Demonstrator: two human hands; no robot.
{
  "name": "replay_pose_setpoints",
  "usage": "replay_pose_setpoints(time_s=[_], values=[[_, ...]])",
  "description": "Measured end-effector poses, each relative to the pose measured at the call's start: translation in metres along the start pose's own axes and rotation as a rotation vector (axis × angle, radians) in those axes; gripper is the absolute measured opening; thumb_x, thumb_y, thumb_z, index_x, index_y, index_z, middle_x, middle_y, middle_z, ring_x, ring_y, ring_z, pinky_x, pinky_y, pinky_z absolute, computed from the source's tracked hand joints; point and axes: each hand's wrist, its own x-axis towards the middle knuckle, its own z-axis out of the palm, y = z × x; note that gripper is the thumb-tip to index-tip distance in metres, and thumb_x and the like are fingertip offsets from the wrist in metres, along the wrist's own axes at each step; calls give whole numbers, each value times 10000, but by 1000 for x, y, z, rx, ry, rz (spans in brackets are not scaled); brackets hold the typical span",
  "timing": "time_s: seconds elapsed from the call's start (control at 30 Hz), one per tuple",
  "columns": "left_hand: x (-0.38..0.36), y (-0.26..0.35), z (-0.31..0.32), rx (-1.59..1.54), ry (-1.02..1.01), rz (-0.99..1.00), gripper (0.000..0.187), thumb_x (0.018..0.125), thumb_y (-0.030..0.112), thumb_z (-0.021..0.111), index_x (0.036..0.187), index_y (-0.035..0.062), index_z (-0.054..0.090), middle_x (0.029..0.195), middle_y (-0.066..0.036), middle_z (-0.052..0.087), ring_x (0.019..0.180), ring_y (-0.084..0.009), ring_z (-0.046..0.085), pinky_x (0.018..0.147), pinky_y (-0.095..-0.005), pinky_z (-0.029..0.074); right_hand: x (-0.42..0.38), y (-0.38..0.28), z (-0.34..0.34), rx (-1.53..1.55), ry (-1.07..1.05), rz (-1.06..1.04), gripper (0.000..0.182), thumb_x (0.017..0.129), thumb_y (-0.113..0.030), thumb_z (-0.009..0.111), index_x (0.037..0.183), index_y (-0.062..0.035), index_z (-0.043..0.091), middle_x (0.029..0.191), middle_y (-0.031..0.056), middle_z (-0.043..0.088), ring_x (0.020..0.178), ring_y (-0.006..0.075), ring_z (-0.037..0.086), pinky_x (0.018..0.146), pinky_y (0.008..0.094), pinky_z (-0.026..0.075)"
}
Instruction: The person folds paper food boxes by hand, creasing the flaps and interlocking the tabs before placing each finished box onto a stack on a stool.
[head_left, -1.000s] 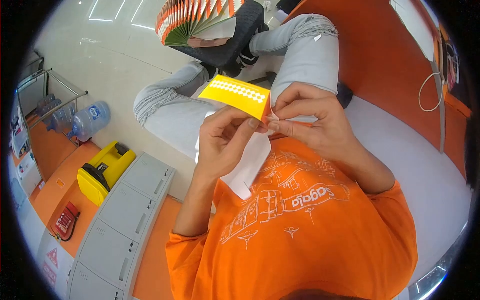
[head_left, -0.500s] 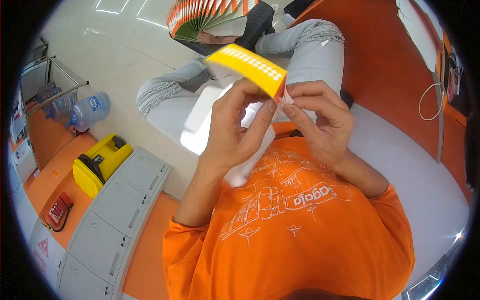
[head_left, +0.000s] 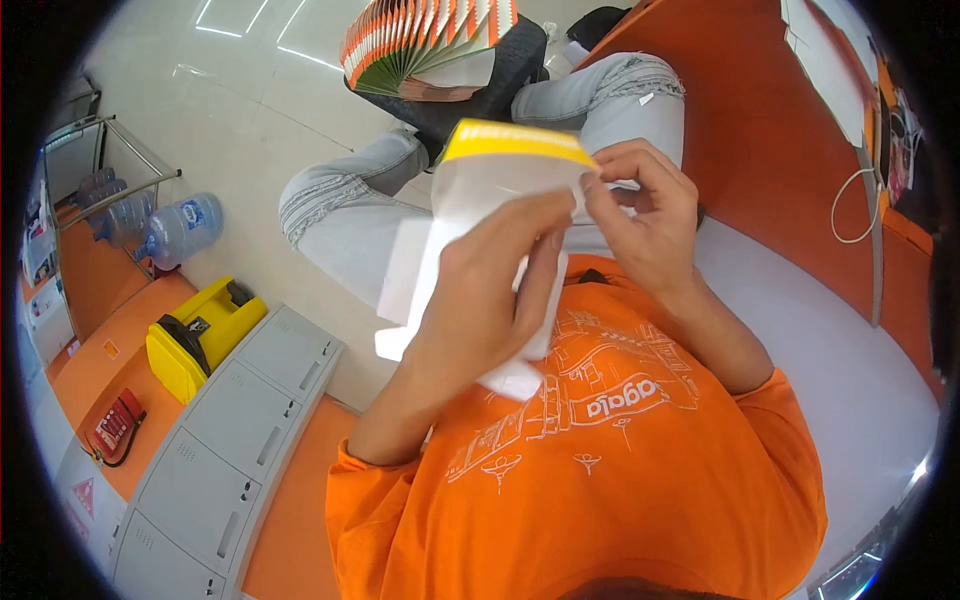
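A partly folded cardboard box (head_left: pixel 500 165), white inside with a yellow printed edge, is held above my lap. My left hand (head_left: pixel 485 285) is closed on its near side, with the fingertips bent inward and partly hidden. At the upper right corner of the box, my right hand (head_left: pixel 645 210) pinches the edge between thumb and fingers. White flaps (head_left: pixel 395 335) of the box stick out below and left of my left hand.
Ahead of my knees, a fanned stack of orange, white and green printed cards (head_left: pixel 430 50) lies on a dark seat (head_left: pixel 515 65). Grey lockers (head_left: pixel 240 370), a yellow bin (head_left: pixel 200 345), a fire extinguisher (head_left: pixel 118 425) and water bottles (head_left: pixel 180 230) stand to the left.
The box has tipped, so more of its white inside faces me and less of the yellow side shows. My left hand has turned over and moved down slightly; my right hand stays near the corner.
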Motion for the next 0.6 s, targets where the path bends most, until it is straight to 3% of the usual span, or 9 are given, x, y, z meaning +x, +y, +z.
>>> replay_pose_setpoints(time_s=[0.1,0.13,0.2,0.27,0.33,0.4,0.43,0.5,0.6], values=[[-4,17,-29,184,36,62,381,900,-15,752,1264,-29,639,1177,-156,709,921,-223,728,823,-310,574,5,18,-4,-139,56,-58,95,850,12,691,810,59,620,834,102,657,773,126,668,671,247,602],[1,12,-42,449,166,89,442,887,50,780,1291,-27,618,1206,-171,700,959,-244,722,849,-347,571,6,28,-5,-136,54,-60,95,850,12,691,810,59,620,834,102,657,773,126,668,671,247,602],[-2,7,-64,717,294,113,511,875,116,808,1318,-26,597,1235,-185,691,996,-264,715,875,-384,569,2,50,-7,-69,65,86,153,835,-6,692,750,60,583,785,101,646,723,134,647,623,256,582],[-16,1,-79,527,48,-508,618,858,254,835,1311,-65,561,1262,-246,636,952,-332,670,785,-405,546,-1,66,-12,-93,77,155,180,833,-19,693,724,55,570,753,96,632,699,134,630,615,270,566],[-26,-10,-87,393,-46,-534,487,920,259,761,1237,-72,596,1104,-243,690,833,-307,685,732,-405,544,0,68,-14,-116,89,226,208,832,-32,694,698,51,558,721,91,618,674,134,613,607,285,551],[-31,-14,-91,419,-262,-643,331,973,191,675,1163,-76,628,902,-196,719,672,-277,678,651,-382,545,-5,62,-16,118,55,533,201,831,-51,716,736,34,561,796,106,624,702,166,605,620,323,525],[-31,-16,-88,325,-187,-647,231,997,113,586,1107,-79,650,757,-174,702,552,-267,651,596,-357,542,-5,60,-15,118,51,536,201,831,-51,716,736,34,561,796,106,624,702,166,605,620,323,525],[-24,-18,-78,221,-68,-732,247,995,99,573,1182,-50,633,785,-148,691,609,-218,659,593,-334,550,-3,50,-12,-324,2,126,229,840,-104,780,845,10,582,937,142,634,851,252,641,722,361,542],[-10,-12,-62,99,102,-768,336,991,64,535,1316,-7,583,829,-136,681,654,-173,667,565,-303,554,-6,17,-11,-325,-94,-318,375,814,-211,851,1027,-19,609,1096,173,633,979,337,621,902,407,510]])
